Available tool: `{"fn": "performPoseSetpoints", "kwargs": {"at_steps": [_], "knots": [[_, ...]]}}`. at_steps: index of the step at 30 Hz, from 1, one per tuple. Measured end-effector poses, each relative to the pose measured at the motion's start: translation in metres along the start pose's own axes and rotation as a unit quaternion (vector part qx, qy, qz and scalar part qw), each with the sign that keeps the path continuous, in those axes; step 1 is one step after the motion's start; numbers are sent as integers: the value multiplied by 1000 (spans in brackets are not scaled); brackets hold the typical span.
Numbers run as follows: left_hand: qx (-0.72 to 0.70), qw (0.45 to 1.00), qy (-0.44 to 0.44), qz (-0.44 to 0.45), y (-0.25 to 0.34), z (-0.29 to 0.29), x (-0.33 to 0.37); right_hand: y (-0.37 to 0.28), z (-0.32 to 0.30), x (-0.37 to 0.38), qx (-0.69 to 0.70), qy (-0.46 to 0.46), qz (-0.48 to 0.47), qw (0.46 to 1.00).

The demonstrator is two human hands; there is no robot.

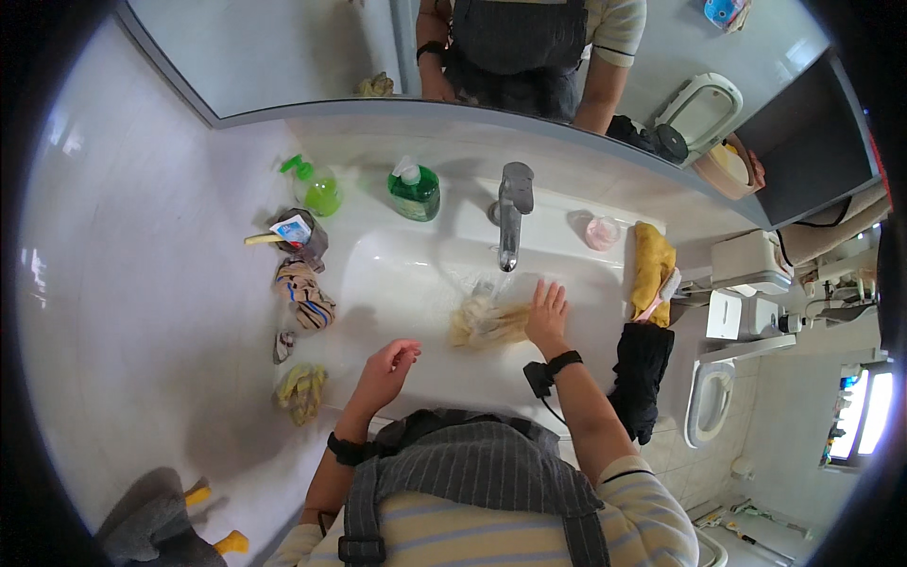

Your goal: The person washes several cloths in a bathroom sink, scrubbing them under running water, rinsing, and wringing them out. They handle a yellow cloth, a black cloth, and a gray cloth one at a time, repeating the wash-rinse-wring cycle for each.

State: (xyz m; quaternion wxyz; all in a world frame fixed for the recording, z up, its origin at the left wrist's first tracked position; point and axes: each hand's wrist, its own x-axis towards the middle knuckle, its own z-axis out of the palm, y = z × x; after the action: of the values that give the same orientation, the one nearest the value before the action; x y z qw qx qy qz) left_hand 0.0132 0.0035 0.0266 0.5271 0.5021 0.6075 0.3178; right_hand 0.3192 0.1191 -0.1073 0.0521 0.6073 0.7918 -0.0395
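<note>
A white washbasin (425,373) lies in front of me. On its bottom, below the metal faucet (511,213), rests a wet, crumpled pale-yellow cloth (482,323). My right hand (546,319) is at the cloth's right end, palm down with fingers stretched out; whether it presses on the cloth is hard to tell. Over the left front of the basin hovers my left hand (385,374), its fingers curled in loosely, with nothing visible in them. It is apart from the cloth. Water shows around the drain, next to the cloth.
Two green pump bottles (416,194) (319,192) stand behind left. Along the left rim lie a striped cloth (304,295) and a yellowish cloth (302,393). On the right are a pink cup (602,232), a yellow cloth (652,265) and black fabric (642,373). A mirror (274,57) hangs behind.
</note>
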Motion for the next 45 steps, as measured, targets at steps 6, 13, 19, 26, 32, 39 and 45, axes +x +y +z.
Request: {"fn": "performPoseSetpoints", "kwargs": {"at_steps": [6, 13, 19, 26, 32, 39, 45], "knots": [[-10, 1000, 4, -4, -6, 1, -3, -3, -9, 3, 139, -65, -173, 973], [-147, 988, 19, -35, -6, 1, -2, -8, 3, 5, 35, -93, -299, 949], [-163, 984, 49, -47, -15, -2, -7, -24, -15, 20, -74, -167, -196, 963], [-133, 990, 40, -25, -25, 3, -4, 6, 40, 14, 190, -42, -58, 979], [-112, 993, 45, -18, -22, 4, -6, -18, 22, 8, 53, -16, -126, 991], [-119, 992, 43, -19, -19, 2, -8, -44, -12, 4, 134, -98, -156, 974], [-160, 985, 55, -46, -24, 2, -10, -38, 15, -3, 79, -176, -385, 902]]}}
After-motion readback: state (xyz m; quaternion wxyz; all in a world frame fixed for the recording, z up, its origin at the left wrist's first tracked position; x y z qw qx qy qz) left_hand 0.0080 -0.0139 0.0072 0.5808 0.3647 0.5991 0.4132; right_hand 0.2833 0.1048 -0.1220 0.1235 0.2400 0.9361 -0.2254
